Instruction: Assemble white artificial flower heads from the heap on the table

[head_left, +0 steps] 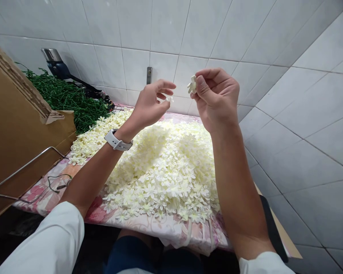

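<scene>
Both hands (149,104) (216,99) raised, pinching pale blossoms (192,85)

Both forearms (234,182) raised, reaching toward 12 o'clock. Left hand (150,104) at 11 o'clock, fingers (165,86) curled; right hand (217,99) at 1 o'clock, thumb (201,85) pinching against fingertips.

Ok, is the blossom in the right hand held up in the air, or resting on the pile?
Held up: the right hand pinches the cream blossom between thumb and fingers, well above the pile of blossoms.
</scene>
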